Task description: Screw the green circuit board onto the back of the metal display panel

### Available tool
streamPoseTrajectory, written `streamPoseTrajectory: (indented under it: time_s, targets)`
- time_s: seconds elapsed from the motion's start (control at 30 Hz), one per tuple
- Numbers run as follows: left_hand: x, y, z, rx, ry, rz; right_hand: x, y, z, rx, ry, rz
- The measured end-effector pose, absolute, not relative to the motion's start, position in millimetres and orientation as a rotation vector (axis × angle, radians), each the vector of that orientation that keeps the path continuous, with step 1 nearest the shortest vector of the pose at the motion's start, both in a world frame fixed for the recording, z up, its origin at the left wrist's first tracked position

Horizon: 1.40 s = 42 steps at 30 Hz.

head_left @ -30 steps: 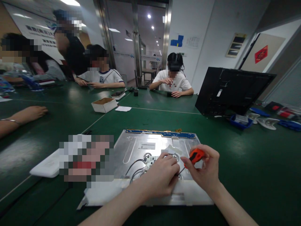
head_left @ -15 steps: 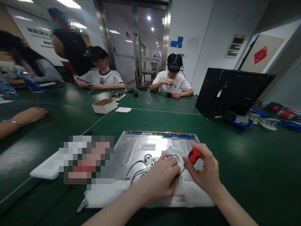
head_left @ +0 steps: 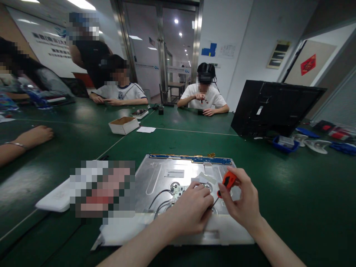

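Observation:
My right hand (head_left: 244,196) grips the red-and-black handle of a screwdriver (head_left: 229,180) between thumb and fingers. The thin shaft slants down and left, and its tip is hidden behind my left hand (head_left: 193,207). That left hand lies with curled fingers over a small pale circuit board (head_left: 178,191); what its fingertips hold is hidden. Under both hands is a silvery metal display panel (head_left: 155,176), flat on the table, with a blue circuit strip (head_left: 178,158) along its far edge. Black cables (head_left: 159,193) loop out left of the board. A pale paper piece (head_left: 204,177) lies just beyond my left fingers.
On the green table (head_left: 178,141) stand an open white box (head_left: 124,126) and, at right, a black monitor (head_left: 272,107) beside a blue tray (head_left: 285,144). A white power bank-like slab (head_left: 55,196) lies at left. Another person's hand (head_left: 39,135) rests far left; people sit opposite.
The screwdriver handle has turned slightly, and my right fingers have shifted on it. My left hand and the panel stay put. The standing person in the background has moved a little right.

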State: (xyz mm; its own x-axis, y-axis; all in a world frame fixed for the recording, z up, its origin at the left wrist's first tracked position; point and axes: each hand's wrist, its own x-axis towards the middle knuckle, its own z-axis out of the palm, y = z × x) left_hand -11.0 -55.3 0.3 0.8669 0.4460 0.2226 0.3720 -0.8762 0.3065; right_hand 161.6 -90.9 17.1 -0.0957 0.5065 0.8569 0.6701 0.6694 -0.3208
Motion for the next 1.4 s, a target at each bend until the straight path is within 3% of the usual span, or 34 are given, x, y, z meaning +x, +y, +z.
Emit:
streamPoseTrajectory:
  time_s: [1.4]
  targets:
    - [-10.9, -56.1, 0.0, 2.771, 0.628, 0.414, 162.0, -91.8, 15.2, -0.934, -1.800, -0.129]
